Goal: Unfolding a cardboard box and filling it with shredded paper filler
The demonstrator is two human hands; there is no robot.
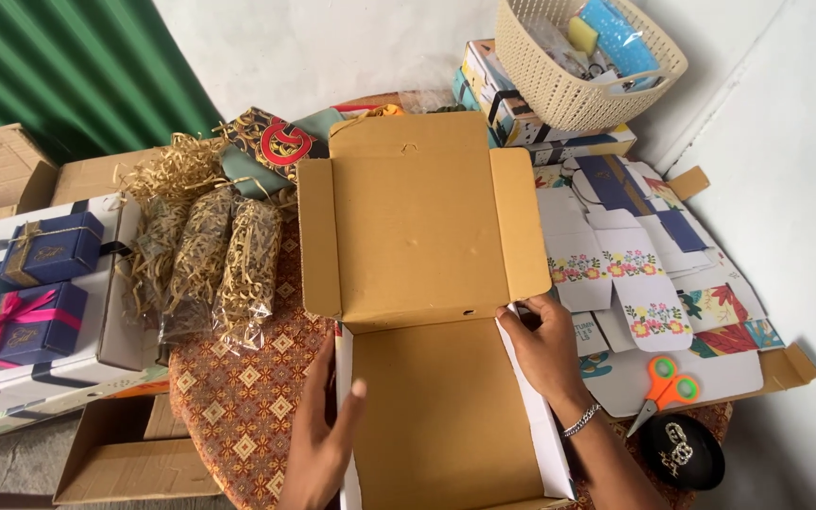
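Observation:
An open cardboard mailer box (427,217) lies on a patterned table, its brown lid flap folded back away from me and its base (441,416) toward me. My left hand (323,434) presses on the box's left side wall, thumb inside the base. My right hand (545,345), with a chain bracelet at the wrist, grips the white right side wall near the hinge of the lid. Neither hand holds anything loose.
Clear bags of shredded paper filler (210,255) lie left of the box, with two navy gift boxes (44,283) further left. Flat floral-printed box blanks (635,274) and orange scissors (663,387) lie right. A woven basket (587,61) sits on stacked boxes at the back.

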